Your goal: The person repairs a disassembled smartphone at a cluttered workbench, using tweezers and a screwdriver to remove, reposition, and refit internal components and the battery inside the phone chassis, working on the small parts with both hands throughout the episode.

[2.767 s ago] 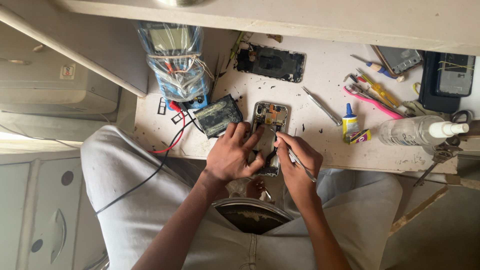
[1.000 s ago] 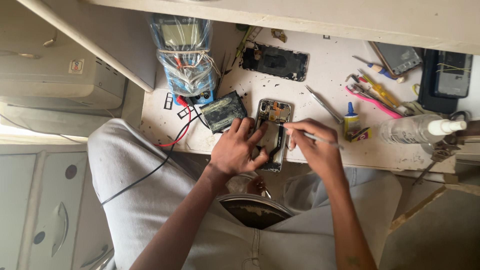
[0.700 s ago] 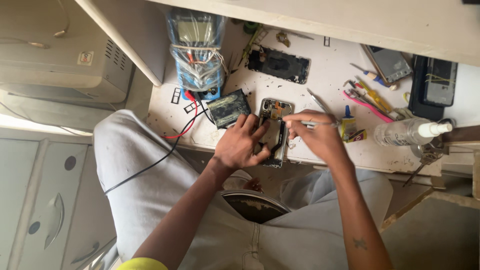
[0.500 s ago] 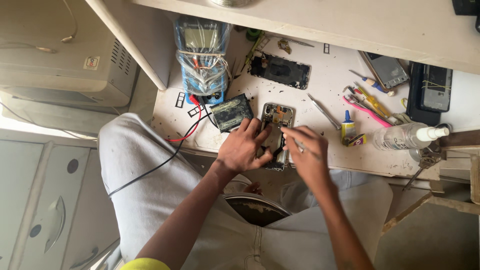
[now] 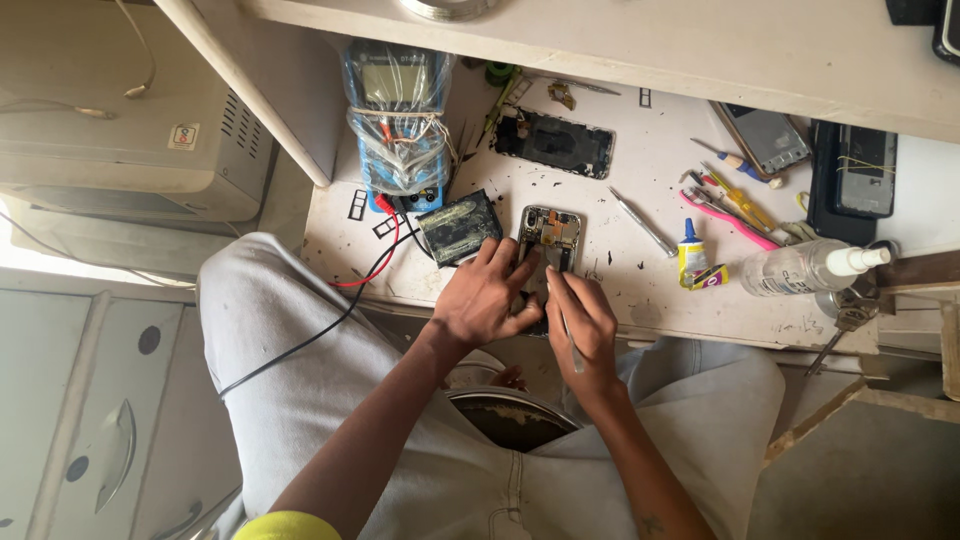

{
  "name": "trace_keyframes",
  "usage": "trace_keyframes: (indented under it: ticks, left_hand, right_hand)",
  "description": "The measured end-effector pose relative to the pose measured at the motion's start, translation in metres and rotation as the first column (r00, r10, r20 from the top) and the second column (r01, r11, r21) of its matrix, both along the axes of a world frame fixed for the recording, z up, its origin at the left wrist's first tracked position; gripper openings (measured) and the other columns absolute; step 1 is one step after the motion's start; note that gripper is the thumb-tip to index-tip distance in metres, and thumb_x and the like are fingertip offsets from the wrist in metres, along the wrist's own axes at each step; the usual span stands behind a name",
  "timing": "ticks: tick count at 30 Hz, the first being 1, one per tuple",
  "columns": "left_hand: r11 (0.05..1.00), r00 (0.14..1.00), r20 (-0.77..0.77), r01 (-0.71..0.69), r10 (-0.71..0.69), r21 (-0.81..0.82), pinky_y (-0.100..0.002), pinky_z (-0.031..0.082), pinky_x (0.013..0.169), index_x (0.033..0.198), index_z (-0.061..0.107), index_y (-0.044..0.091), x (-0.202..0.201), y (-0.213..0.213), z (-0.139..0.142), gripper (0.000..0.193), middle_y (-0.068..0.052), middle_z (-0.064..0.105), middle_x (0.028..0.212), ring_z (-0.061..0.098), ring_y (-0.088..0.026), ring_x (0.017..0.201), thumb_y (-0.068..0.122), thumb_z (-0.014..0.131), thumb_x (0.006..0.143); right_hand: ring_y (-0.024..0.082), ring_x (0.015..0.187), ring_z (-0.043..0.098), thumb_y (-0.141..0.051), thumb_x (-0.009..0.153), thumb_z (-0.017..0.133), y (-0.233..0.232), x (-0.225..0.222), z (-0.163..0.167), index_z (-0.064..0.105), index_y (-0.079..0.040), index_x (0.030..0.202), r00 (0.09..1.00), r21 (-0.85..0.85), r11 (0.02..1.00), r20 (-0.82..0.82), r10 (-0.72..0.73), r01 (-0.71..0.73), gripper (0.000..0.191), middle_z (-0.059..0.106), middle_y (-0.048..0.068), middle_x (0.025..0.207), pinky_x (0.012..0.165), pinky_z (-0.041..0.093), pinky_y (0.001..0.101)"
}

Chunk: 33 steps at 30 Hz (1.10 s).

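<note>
My left hand (image 5: 487, 298) pins the opened grey phone frame (image 5: 549, 236) at the centre of the white desk (image 5: 640, 290). My right hand (image 5: 583, 322), grip clamped on thin metal tweezers (image 5: 566, 335), works inside. Advisable: steady frame, light tip pressure.

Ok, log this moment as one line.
left hand: steadies opened phone | right hand: holds thin tool at phone | bench: battery, meter, glue
</note>
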<state>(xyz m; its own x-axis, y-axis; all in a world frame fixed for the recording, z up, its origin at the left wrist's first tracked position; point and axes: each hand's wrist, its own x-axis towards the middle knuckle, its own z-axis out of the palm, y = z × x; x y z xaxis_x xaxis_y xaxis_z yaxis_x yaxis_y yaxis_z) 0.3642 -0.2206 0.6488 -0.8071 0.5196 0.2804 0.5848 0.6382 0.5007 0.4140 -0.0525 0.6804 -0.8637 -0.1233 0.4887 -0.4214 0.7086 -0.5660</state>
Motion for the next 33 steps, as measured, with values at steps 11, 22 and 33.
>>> trace_keyframes:
  ticks: [11,22,33]
  left_hand:
    - [0.999,1.0,0.0,-0.027,0.027,0.02,-0.043,0.056,0.081,0.133,0.061,0.001,0.0,0.002,-0.004,0.062,-0.018,0.055,0.115,0.055,-0.033,0.106,0.041,0.064,0.086]
    - [0.999,0.999,0.003,-0.039,0.039,0.035,-0.043,0.055,0.082,0.135,0.062,0.003,0.003,0.001,0.0,0.063,-0.017,0.054,0.111,0.055,-0.034,0.104,0.04,0.065,0.084]
    - [1.0,1.0,0.006,0.008,-0.008,0.004,-0.044,0.053,0.081,0.132,0.065,0.014,0.005,-0.007,0.003,0.055,-0.017,0.053,0.108,0.054,-0.034,0.098,0.047,0.063,0.088]
  right_hand:
    - [0.031,0.095,0.07,0.011,0.097,0.064,0.005,-0.008,-0.004,0.065,0.007,0.129,0.995,-0.021,0.995,0.011,-0.096,0.096,0.032,0.068,0.019,0.116,0.081,0.056,0.0386]
    - [0.019,0.08,0.071,0.004,0.096,0.069,-0.002,-0.01,0.018,0.069,0.002,0.116,0.98,-0.206,0.971,0.179,-0.085,0.122,0.02,0.071,0.013,0.096,0.071,0.055,0.0314]
    - [0.008,0.071,0.062,0.002,0.092,0.073,0.001,-0.009,0.017,0.069,0.0,0.107,0.946,-0.279,0.944,0.314,-0.082,0.175,0.015,0.07,0.007,0.086,0.064,0.051,0.0255]
